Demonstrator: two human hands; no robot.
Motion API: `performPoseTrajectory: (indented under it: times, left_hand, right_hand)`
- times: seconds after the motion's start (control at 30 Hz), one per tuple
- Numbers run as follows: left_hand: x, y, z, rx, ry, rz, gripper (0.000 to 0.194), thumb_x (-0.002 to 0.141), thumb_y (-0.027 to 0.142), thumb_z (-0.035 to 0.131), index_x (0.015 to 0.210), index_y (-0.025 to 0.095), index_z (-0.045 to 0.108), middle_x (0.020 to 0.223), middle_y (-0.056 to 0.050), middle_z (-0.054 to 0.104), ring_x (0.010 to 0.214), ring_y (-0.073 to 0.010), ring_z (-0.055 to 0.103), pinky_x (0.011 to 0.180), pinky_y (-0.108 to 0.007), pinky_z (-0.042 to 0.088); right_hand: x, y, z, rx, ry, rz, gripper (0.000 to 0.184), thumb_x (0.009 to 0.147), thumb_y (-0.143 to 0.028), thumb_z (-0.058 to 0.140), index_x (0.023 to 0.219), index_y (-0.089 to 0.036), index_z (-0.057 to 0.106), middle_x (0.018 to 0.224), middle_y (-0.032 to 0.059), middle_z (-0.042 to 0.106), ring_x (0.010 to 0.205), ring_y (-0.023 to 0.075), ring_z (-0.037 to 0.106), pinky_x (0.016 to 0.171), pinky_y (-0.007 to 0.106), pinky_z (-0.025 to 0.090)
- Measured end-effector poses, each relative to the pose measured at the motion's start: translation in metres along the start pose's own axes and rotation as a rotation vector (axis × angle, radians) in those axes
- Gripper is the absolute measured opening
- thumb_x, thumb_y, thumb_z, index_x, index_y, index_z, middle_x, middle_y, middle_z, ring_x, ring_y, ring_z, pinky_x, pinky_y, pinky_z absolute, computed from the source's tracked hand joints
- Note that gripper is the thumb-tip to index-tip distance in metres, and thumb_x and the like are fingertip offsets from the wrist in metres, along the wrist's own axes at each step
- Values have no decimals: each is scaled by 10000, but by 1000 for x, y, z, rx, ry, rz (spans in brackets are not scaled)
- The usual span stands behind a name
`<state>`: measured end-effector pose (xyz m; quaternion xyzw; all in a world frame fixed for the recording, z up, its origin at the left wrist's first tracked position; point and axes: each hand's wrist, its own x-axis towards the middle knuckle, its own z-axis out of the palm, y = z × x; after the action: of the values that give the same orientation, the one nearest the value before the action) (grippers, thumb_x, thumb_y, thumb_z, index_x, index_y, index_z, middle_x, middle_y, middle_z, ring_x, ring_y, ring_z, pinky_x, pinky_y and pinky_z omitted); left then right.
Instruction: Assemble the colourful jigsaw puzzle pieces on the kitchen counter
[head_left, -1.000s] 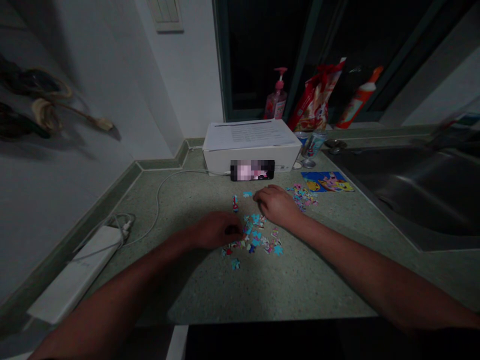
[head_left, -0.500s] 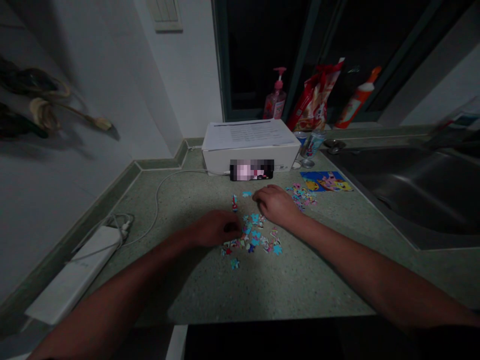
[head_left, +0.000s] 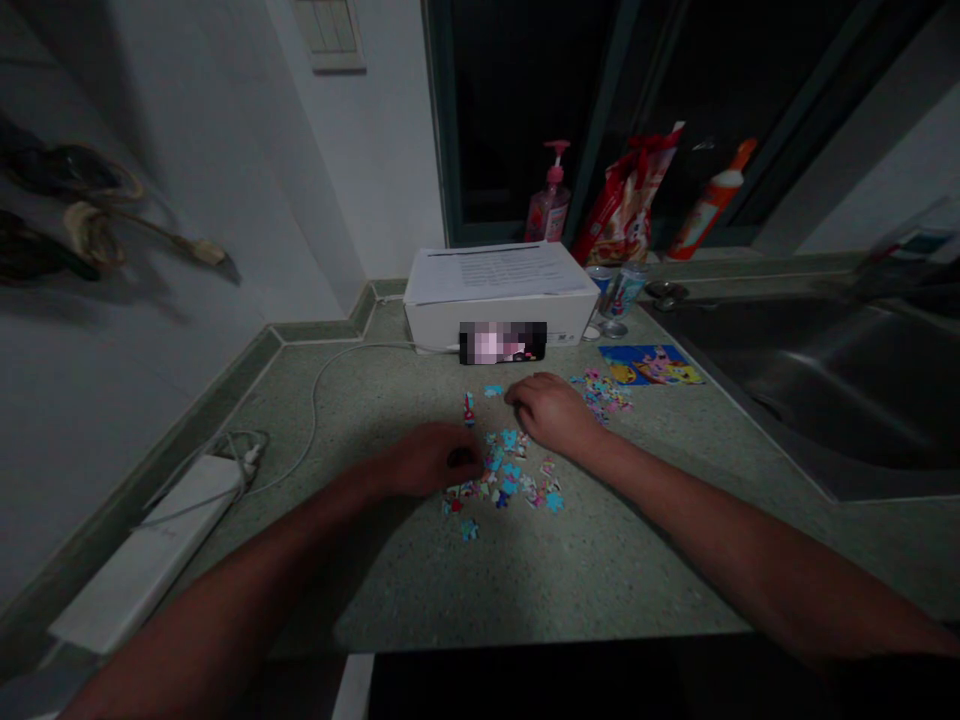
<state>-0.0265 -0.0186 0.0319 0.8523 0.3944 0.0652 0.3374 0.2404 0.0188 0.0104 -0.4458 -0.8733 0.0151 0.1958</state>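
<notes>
Several small jigsaw pieces [head_left: 517,478] lie scattered on the speckled green counter [head_left: 525,570]. My left hand [head_left: 431,458] rests curled at the left edge of this heap, fingers closed over something I cannot make out. My right hand [head_left: 547,410] lies knuckles up just behind the heap, fingers bent down onto the counter. A second small pile of pieces [head_left: 604,390] sits to its right. A joined, colourful puzzle section [head_left: 651,364] lies further right. Single pieces [head_left: 470,406] stand apart between my hands.
A white box [head_left: 499,300] with a phone [head_left: 502,342] leaning on it stands behind the pieces. A steel sink [head_left: 832,380] is on the right. A power strip [head_left: 150,555] and cable lie at the left. Bottles and a red bag stand on the window sill.
</notes>
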Motion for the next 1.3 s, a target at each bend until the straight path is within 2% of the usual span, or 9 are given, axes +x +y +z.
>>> performPoseTrajectory:
  times: [0.37, 0.6, 0.8, 1.3]
  left_hand:
    - [-1, 0, 0, -19, -4, -10, 158, 967, 346, 682, 925, 211, 752, 820, -6, 716, 726, -171, 608, 694, -307, 386]
    - [0, -1, 1, -32, 0, 6, 155, 965, 344, 691, 917, 206, 743, 806, -5, 711, 717, -154, 586, 682, -298, 370]
    - [1, -5, 3, -55, -1, 34, 200, 966, 369, 680, 920, 192, 762, 784, -6, 706, 688, -148, 560, 678, -305, 355]
    - [0, -3, 1, -40, -5, 6, 205, 961, 380, 688, 941, 196, 777, 837, -13, 721, 737, -173, 605, 709, -316, 372]
  right_hand:
    - [1, -3, -3, -15, -24, 17, 301, 889, -32, 587, 1034, -171, 811, 1054, 129, 814, 1031, 283, 697, 1040, 432, 474]
    - [1, -2, -2, -31, -19, 34, 372, 925, -50, 573, 1208, -135, 799, 1090, 145, 820, 1027, 287, 710, 1032, 440, 483]
    - [1, -1, -3, -23, -45, -35, 323, 943, -42, 561, 1092, -161, 822, 1078, 116, 827, 1034, 268, 718, 1056, 427, 478]
    - [1, -2, -3, -42, -31, -29, 314, 935, -37, 567, 1084, -137, 825, 1054, 125, 825, 1013, 274, 719, 1045, 424, 477]
